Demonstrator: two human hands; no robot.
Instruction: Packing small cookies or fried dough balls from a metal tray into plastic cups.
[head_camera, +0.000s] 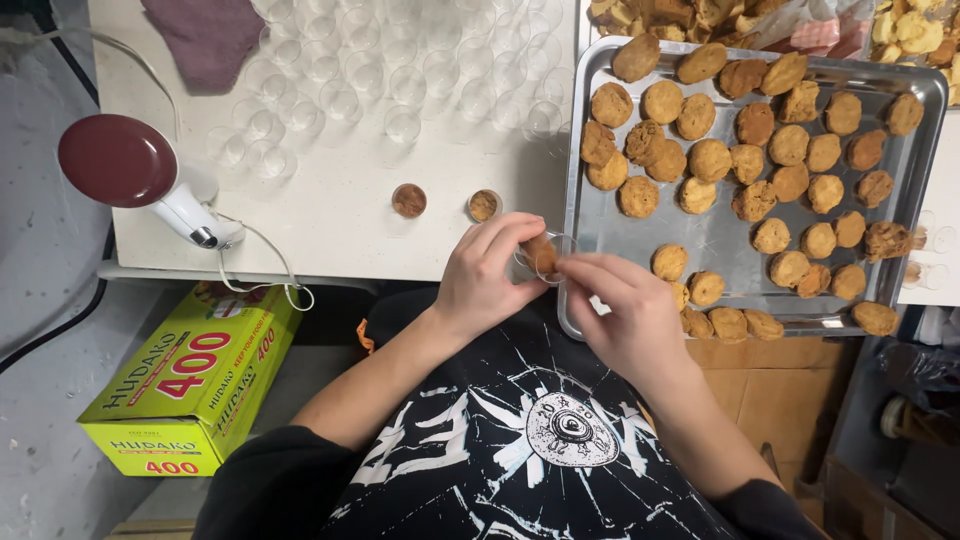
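Two hands: left hand (487, 270) and right hand (622, 312) pinch one cookie (541, 254) into a clear cup (538, 262).
Tray (720, 240): at three o'clock.
Advice: press gently — crumbs break.

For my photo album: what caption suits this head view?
Both hands, left hand and right hand, press a cookie into a clear cup beside a cookie tray.

brown cookies (757, 122) — silver tray (925, 140); yellow-green box (190, 385), red lettering
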